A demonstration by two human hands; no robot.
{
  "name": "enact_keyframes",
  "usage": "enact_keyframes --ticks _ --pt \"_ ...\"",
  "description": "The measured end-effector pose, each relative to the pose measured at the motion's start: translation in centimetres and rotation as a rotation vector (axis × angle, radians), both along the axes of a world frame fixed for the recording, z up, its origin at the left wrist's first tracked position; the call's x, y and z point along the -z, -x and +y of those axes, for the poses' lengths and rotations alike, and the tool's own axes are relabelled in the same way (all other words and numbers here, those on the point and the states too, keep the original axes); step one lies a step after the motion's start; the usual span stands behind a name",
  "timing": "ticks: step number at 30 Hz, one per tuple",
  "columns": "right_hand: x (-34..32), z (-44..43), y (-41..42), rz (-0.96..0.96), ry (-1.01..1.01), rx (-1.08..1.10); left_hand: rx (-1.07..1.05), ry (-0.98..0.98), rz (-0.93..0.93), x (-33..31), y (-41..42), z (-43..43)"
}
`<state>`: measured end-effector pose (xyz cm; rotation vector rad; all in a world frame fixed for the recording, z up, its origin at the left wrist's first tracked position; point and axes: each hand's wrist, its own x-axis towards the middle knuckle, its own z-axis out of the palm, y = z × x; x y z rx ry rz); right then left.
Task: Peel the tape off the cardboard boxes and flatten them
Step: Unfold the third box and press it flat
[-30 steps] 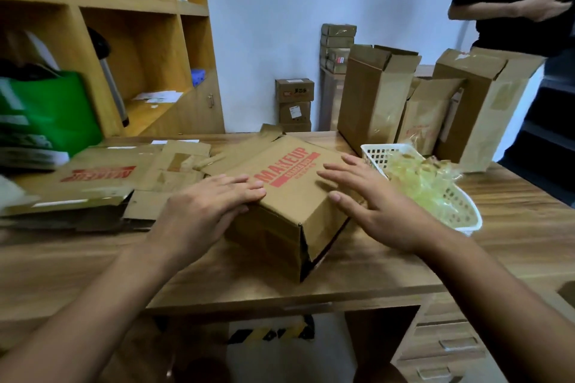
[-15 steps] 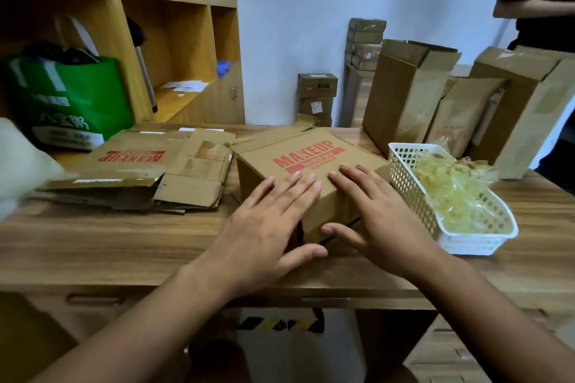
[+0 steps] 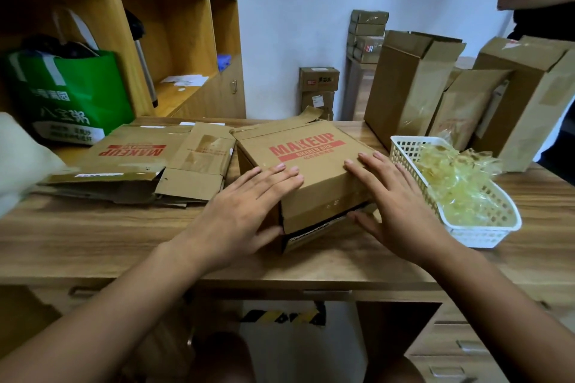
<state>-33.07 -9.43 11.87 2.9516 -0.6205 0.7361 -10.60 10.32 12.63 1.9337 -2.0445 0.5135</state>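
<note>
Two flat hands, left hand (image 3: pixel 239 214) and right hand (image 3: pixel 395 205), on MAKEUP box (image 3: pixel 311 165)

There are two hands: one left hand (image 3: pixel 236 218) and one right hand (image 3: pixel 395 205). One box (image 3: pixel 311 162) with red letters sits on the surface (image 3: pixel 93 236). Two flat boxes (image 3: pixel 130 152) lie beside it, maybe more underneath. Three tall boxes (image 3: pixel 404 87) stand behind. There is one white basket (image 3: pixel 485 236), one green bag (image 3: pixel 71 96), and two small boxes (image 3: pixel 319 79) by the wall.
</note>
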Motion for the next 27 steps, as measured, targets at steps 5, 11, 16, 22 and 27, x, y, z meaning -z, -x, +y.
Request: enact_keyframes --ticks 5,11,16,22,27 --pt "-0.1 -0.3 -0.3 -0.092 0.046 -0.029 -0.001 0.006 0.049 -0.4 -1.8 0.3" --pt "0.3 0.1 -0.8 -0.121 0.109 -0.04 -0.108 0.074 -0.007 -0.2 -2.9 0.5" --pt "0.1 0.4 -1.1 -0.108 0.076 -0.025 -0.091 0.13 -0.123 0.5 -1.2 0.7" --pt "0.1 0.5 -0.9 -0.091 0.009 -0.031 -0.075 0.025 -0.152 0.8 0.5 0.5" --pt "0.1 0.2 -0.5 -0.052 0.023 -0.046 -0.069 0.013 -0.156 0.7 0.0 0.6"
